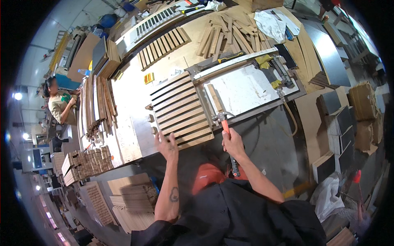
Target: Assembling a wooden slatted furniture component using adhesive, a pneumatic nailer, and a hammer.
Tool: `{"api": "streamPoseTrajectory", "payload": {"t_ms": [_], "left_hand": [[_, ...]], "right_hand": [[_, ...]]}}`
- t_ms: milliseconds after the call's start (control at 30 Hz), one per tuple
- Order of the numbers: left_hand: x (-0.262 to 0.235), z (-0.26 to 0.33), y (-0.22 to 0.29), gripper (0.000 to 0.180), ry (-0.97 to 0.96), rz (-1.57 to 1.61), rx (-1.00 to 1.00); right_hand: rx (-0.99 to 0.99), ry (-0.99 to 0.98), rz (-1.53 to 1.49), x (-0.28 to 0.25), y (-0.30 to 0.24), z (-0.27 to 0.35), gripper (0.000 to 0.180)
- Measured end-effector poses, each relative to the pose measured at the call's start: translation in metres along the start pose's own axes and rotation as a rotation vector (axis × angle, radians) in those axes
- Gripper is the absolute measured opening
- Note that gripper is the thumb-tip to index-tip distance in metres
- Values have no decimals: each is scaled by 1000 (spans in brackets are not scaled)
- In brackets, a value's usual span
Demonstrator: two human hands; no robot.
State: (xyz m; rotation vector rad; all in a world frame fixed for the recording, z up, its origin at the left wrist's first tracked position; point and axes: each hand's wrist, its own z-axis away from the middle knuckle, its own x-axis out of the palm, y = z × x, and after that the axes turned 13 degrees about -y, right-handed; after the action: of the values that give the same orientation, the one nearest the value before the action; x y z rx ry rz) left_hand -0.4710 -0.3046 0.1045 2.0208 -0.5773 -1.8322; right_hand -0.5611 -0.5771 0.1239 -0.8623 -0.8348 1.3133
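The right hand is gripping a hammer by the workbench's near edge; the left hand, fingers spread open, is touching the slatted panel.

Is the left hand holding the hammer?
No, the right hand grips the orange-handled hammer; the left hand rests by the slatted wooden panel.

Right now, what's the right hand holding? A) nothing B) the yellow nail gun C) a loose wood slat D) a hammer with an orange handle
D: the right hand grips the orange handle of a hammer, its metal head beside the slatted wood panel.
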Motion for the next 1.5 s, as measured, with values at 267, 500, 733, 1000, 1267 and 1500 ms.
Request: {"api": "streamPoseTrajectory", "payload": {"t_ms": [267, 500, 733, 1000, 1267, 1500], "left_hand": [[51, -31, 57, 60, -346, -338, 327], [17, -33, 50, 66, -420, 11, 229], [-64, 51, -39, 50, -381, 1572, -1112], [-22, 54, -1, 45, -722, 1993, -1168], [11, 52, 54, 40, -156, 1973, -1304], [-4, 67, 74, 26, 65, 2086, -1062]], "right_hand": [[-117, 268, 451, -3, -24, -8, 26], [55, 562, 1043, -65, -68, -93, 29], [-363, 188, 966, 13, -115, -188, 43], [-445, -347, 1331, 110, -174, -306, 49], [-310, -599, 1209, 126, -180, -325, 48], [-490, -510, 1008, 116, -205, -290, 45]]}}
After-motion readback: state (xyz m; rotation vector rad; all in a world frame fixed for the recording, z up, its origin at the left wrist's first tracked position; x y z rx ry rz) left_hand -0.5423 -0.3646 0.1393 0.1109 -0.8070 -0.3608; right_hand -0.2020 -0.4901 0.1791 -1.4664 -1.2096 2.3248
